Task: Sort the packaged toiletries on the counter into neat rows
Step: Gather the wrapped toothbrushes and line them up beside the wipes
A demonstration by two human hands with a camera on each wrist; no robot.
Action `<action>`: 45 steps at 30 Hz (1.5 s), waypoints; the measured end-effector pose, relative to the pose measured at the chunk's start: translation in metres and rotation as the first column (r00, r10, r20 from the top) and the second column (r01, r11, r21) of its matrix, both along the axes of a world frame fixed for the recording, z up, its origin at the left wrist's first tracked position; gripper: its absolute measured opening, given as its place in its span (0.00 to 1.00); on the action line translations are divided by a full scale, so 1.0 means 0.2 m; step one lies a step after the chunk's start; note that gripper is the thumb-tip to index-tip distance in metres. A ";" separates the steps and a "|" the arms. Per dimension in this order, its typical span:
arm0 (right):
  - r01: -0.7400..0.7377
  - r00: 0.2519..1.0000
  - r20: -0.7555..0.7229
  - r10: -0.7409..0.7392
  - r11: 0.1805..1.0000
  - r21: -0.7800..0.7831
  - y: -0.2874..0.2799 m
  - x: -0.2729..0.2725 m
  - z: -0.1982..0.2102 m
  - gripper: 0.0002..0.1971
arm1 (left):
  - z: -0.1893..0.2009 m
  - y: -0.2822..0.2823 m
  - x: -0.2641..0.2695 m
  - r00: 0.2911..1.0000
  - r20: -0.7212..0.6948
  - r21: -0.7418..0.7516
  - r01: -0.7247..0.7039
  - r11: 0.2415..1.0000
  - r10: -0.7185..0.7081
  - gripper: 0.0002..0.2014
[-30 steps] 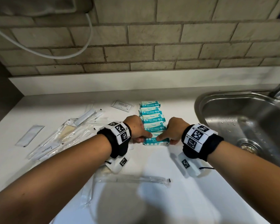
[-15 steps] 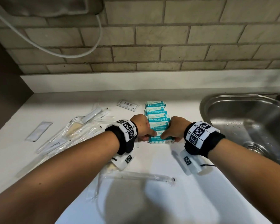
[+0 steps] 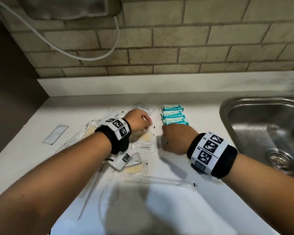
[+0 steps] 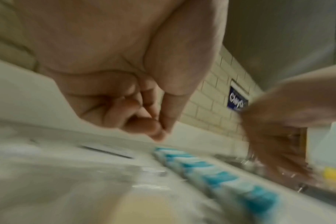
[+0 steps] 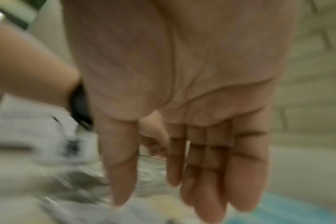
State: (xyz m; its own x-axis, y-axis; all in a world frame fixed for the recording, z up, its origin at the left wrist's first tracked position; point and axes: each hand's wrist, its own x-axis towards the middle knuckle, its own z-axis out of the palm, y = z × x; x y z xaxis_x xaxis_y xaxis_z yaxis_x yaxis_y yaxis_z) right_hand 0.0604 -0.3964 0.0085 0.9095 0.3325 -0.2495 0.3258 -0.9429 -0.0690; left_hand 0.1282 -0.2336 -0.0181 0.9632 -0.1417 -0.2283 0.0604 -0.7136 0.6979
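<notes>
**One row of wipes laid out, the rest unsorted**

A single neat row of teal wipe packets is seen at centre of the head view, laid edge to edge on the white worktop, just left of the sink. This part of the sorting is judged done. To its left, a loose heap of clear-wrapped items and small white sachets, one marked toothpaste, is left unsorted; most of the work is judged to remain.

The right hand is held over the near end of the teal row; in the right wrist view its fingers are straight and nothing is held. The left hand is placed over the heap at centre left, its fingertips drawn together against the thumb; whether a wrapper is pinched cannot be told through the blur.

The packets appear small, flat and soft.
</notes>
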 end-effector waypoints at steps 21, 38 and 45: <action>-0.177 0.978 -0.092 0.189 0.976 0.123 0.44 -0.20 -0.02 0.14 | 0.07 0.59 0.07 0.957 0.266 0.282 0.038 0.959 -0.117 0.10; -0.186 0.933 0.353 0.075 0.938 0.292 0.79 0.18 0.15 0.12 | -0.13 1.03 -0.24 0.996 0.038 0.371 0.065 0.926 -0.086 0.08; -0.115 0.945 0.326 -0.010 0.925 0.362 0.81 0.20 0.07 0.12 | -0.14 1.03 -0.23 0.991 -0.036 0.424 0.132 0.896 -0.130 0.12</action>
